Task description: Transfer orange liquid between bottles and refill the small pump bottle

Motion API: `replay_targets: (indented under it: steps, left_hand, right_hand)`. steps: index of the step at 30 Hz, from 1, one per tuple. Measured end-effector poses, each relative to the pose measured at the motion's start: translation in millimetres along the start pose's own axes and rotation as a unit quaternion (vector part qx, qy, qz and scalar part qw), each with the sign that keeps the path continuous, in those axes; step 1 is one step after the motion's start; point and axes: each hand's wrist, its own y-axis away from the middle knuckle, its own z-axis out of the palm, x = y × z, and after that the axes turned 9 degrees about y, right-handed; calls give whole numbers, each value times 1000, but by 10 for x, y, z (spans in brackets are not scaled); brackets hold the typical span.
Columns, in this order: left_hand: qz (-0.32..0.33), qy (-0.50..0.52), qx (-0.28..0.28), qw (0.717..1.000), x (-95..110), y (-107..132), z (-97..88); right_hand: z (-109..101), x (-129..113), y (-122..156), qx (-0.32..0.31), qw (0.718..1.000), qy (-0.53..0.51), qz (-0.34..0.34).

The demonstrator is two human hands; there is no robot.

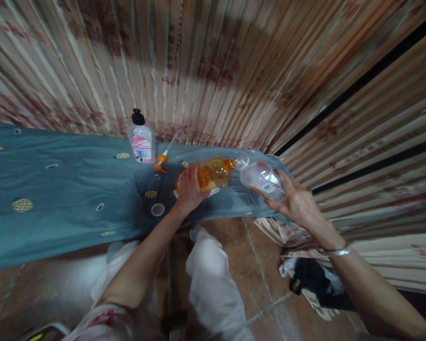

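Note:
My left hand is wrapped round an amber see-through bottle, which lies tilted with its open neck to the right. My right hand grips a clear plastic bottle, its neck pointing left. The two bottle mouths meet or nearly touch; I cannot tell whether liquid passes between them. Left of my left hand lies an orange pump top with a clear tube. A small round whitish cap rests on the cloth nearer to me. Part of a white item shows under the amber bottle.
A clear bottle with a pink label and black cap stands at the back left on the teal patterned cloth. Pleated floral curtains hang behind and at the right. Dark and white fabric lies on the tiled floor.

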Motion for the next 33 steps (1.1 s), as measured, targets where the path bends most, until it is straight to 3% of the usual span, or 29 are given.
replay_targets:
  steps: [10,21,33]
  left_hand:
    - [1,0,-1,1000,-38,-6,-6]
    - [12,16,28,999,-112,4,-89]
    - [25,16,50,998,-131,17,-76]
  right_hand:
    - [-55,-3,-15,4,999,30,-20]
    - [-222,-161,-130,-4,999,47,-21]
    - [-235,-174,-99,-22,998,53,-11]
